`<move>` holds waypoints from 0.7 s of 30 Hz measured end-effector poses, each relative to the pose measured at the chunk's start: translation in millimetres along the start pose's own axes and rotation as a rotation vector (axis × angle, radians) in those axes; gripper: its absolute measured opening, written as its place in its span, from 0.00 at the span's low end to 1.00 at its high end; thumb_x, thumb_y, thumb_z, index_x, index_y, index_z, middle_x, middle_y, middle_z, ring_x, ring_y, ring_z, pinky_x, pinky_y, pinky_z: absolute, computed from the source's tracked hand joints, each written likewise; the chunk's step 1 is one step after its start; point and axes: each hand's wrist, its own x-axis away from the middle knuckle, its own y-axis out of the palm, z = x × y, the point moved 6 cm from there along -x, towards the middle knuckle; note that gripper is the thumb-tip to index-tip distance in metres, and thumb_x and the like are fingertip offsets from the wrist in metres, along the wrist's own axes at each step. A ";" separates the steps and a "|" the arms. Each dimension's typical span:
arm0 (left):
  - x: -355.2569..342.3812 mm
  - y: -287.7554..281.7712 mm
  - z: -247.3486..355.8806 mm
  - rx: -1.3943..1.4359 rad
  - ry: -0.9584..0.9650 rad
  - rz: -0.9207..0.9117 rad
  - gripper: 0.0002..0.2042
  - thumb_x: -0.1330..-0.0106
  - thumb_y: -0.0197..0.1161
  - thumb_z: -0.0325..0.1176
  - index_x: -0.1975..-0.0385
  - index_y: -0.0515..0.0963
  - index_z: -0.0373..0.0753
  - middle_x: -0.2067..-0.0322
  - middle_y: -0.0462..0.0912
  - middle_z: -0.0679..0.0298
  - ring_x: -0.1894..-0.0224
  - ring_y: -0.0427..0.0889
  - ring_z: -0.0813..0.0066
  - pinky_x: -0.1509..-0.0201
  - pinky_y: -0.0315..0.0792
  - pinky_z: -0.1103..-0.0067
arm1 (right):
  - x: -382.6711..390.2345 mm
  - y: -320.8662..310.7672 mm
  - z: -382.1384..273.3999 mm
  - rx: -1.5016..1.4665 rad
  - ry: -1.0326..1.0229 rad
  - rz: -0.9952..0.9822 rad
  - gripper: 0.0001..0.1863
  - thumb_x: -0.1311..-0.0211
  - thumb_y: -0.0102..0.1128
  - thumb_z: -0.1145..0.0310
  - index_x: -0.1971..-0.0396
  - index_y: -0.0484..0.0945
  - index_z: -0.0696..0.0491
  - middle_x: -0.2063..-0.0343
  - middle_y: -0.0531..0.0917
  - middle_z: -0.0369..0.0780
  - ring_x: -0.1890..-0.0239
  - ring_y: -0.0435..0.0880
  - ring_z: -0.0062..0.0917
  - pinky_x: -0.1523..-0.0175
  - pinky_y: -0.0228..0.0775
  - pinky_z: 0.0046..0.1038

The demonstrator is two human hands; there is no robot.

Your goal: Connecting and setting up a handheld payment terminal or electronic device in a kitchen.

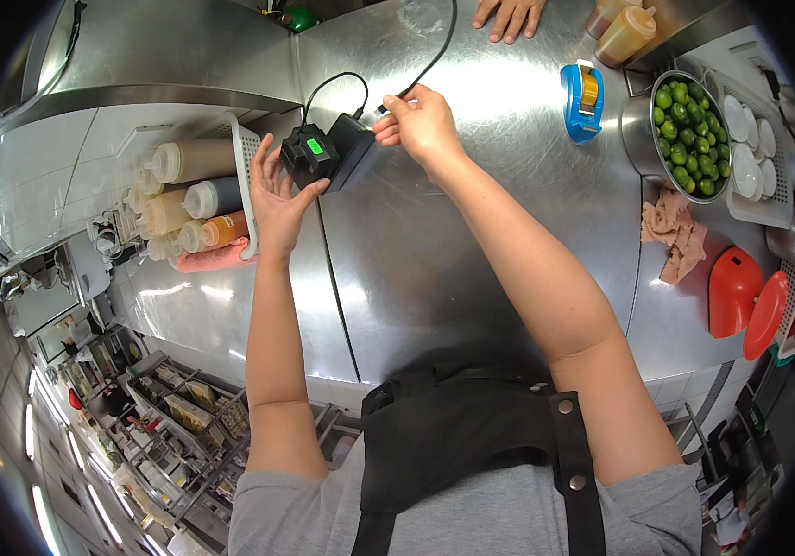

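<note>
My left hand [276, 206] grips a black boxy device with a small green display [309, 153] between thumb and fingers, above the steel counter. A second black block [349, 148] sits right against it, and a short black cord [334, 78] loops between the two. My right hand [423, 128] pinches the end of a black cable [435, 61] just right of the blocks. That cable runs up and out of view at the top. The plug end is partly covered by my fingers, and a small gap separates it from the second block.
Another person's hand [510, 17] rests on the steel counter [472, 259] at the far edge. To the left stands a white basket [244, 185] of sauce bottles. On the right are a blue tape dispenser [583, 116], a pot of limes [634, 139], a cloth [674, 232] and red scoops [736, 289].
</note>
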 end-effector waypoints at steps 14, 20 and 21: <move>5.4 -2.5 1.6 0.174 -0.048 -0.053 0.48 0.57 0.73 0.13 0.30 0.60 0.42 0.44 0.69 0.61 0.38 0.70 0.69 0.31 0.68 0.72 | -10.5 -54.1 50.2 0.149 -0.173 0.214 0.09 0.33 0.59 0.70 0.69 0.73 0.59 0.79 0.84 0.40 0.78 0.84 0.19 0.72 0.76 0.23; 3.1 -4.3 5.0 0.230 -0.059 -0.133 0.48 0.56 0.72 0.13 0.30 0.57 0.39 0.43 0.70 0.60 0.38 0.71 0.67 0.29 0.67 0.68 | -4.1 -53.8 51.5 0.356 -0.262 0.086 0.09 0.37 0.62 0.69 0.73 0.73 0.57 0.81 0.82 0.39 0.79 0.84 0.22 0.72 0.76 0.26; 2.0 -5.7 4.6 0.212 -0.062 -0.131 0.48 0.56 0.73 0.13 0.30 0.57 0.39 0.43 0.70 0.60 0.38 0.71 0.67 0.29 0.67 0.68 | -0.3 -51.2 45.8 0.481 -0.433 0.122 0.09 0.39 0.63 0.69 0.73 0.73 0.56 0.81 0.81 0.39 0.79 0.83 0.25 0.71 0.76 0.28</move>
